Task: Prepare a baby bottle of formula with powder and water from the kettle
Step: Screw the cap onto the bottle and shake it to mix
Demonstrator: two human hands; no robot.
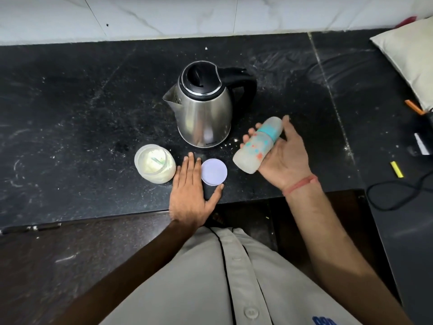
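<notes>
Right grip [284,156] grasps the tilted, capped baby bottle [256,146]; left grip [191,184], released, rests flat; loosening fingers could drop it onto the counter [70,113].

Single head-worn wide-angle view (no second), looking steeply down, close over black counter [70,113].

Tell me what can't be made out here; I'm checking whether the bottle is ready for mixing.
Head view only:
- Baby bottle: motion-blurred in the right hand; contents unreadable.
- Kettle: lid shut, so water level hidden.
- Powder jar: the scoop half buried in powder.
- Round lid: what lies beneath it is covered; left hand rests beside it.
- Items at right edge: cut off by the frame.
</notes>
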